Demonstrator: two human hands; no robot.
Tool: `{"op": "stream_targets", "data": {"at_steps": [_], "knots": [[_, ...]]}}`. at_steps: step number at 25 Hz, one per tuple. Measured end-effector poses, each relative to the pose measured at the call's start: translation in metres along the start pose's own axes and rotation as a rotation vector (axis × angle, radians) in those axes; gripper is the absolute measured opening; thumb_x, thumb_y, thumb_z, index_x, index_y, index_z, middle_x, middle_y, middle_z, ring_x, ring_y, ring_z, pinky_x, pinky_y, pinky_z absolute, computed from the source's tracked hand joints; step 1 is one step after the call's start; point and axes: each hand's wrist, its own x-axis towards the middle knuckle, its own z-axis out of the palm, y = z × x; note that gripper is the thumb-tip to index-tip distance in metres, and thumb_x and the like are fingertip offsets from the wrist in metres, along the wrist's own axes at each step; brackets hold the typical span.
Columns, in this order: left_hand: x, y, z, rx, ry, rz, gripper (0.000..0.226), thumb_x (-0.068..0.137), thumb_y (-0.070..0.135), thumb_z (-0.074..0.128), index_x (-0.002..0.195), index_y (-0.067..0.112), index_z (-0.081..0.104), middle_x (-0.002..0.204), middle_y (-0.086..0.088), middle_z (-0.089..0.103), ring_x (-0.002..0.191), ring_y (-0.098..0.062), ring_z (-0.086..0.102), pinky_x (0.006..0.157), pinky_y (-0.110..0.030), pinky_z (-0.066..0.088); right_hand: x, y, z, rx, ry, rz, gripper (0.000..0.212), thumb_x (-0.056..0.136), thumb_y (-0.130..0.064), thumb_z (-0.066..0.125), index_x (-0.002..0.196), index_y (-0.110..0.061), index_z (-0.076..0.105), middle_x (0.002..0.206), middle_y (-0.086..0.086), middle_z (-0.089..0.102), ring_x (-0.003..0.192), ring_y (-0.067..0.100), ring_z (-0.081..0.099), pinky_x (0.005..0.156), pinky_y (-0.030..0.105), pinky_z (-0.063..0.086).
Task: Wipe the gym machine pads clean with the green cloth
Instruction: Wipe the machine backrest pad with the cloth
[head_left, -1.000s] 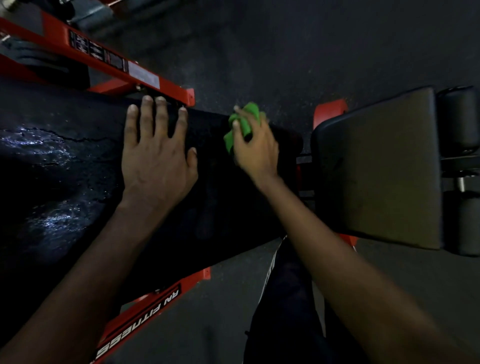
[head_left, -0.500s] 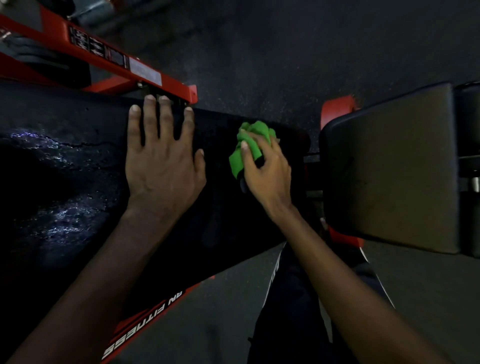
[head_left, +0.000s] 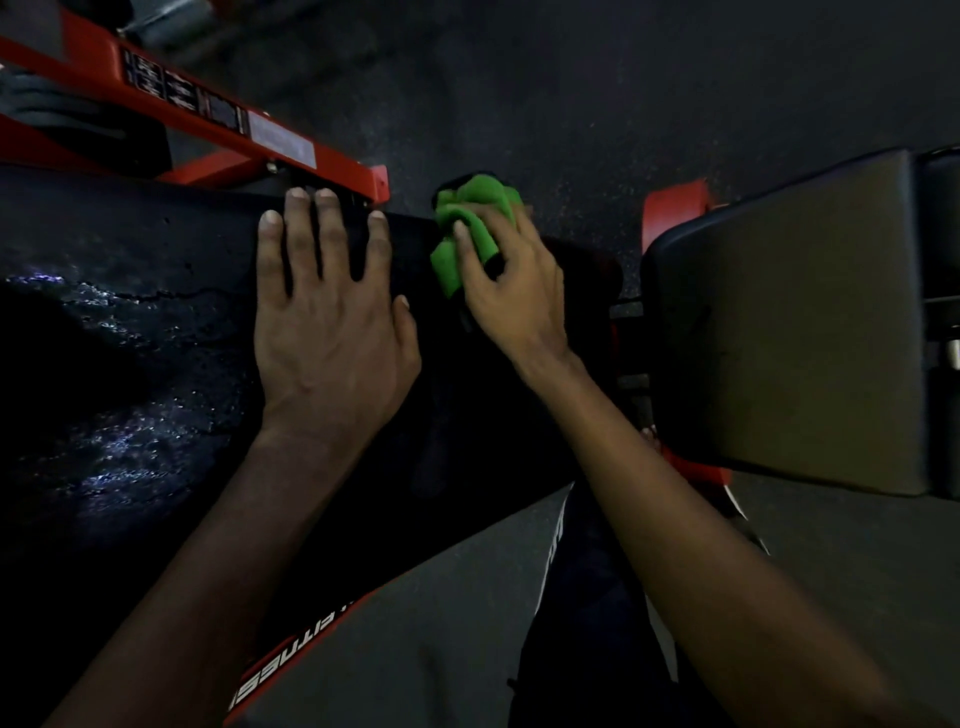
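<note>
A: Head view showed both hands down on the long black pad (head_left: 156, 312); the left hand (head_left: 327, 338) lay flat, fingers spread wide and holding nothing, its fingertips reaching the pad's far edge beside the red frame (head_left: 218, 119).

B: And the cloth?

A: The green cloth (head_left: 462, 228) was bunched under the right hand (head_left: 511, 291), at the far edge of that pad near its right end; the fingers were curled around it in a loose clutch, the thumb tucked against the fold, part of the cloth sticking out past the knuckles.

B: How far along did it look?

A: Hard to judge; the left stretch of the long pad glistened in patches, which I took for dampness from wiping, though it could have been worn, cracked vinyl catching light; the cloth sat at the right end, so I judged that pad mostly covered; the grey seat pad (head_left: 779, 322) to the right looked dull and dry, probably not yet wiped; a dark roller pad at the far right edge looked untouched too.

B: The room?

A: Dim; a dark speckled floor (head_left: 571, 78) lay beyond the bench; white lettering ran along the red rail nearest the person, too cropped to read whole.
</note>
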Motion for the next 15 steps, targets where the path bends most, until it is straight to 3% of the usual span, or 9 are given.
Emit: {"op": "stream_targets", "data": {"at_steps": [6,9,15], "knots": [[0.001,0.001,0.0,-0.001,-0.004,-0.004,0.067,0.097,0.04,0.04,0.155,0.01,0.028,0.16,-0.028,0.02,0.15,-0.043,0.012,0.123,-0.052,0.005,0.038,0.09,-0.02,-0.179,-0.016,0.372,0.045,0.102,-0.044,0.05,0.135,-0.016,0.061,0.138,0.01,0.058,0.128,0.03,0.054,0.102,0.036,0.041],[0.0,0.001,0.002,0.002,0.014,-0.002,0.066,0.098,0.041,0.04,0.155,0.01,0.028,0.159,-0.028,0.021,0.15,-0.043,0.012,0.123,-0.052,0.005,0.054,0.129,-0.031,-0.143,-0.035,0.582,0.052,0.102,-0.049,0.046,0.143,-0.017,0.053,0.142,0.011,0.056,0.132,0.032,0.05,0.105,0.036,0.039],[0.001,0.002,0.008,0.002,0.062,0.0,0.067,0.097,0.045,0.043,0.153,0.009,0.033,0.157,-0.031,0.025,0.149,-0.045,0.015,0.122,-0.053,0.005,0.067,0.157,-0.034,-0.112,-0.023,0.666,0.054,0.101,-0.051,0.046,0.144,-0.018,0.052,0.142,0.012,0.057,0.132,0.033,0.051,0.104,0.035,0.04]]}}
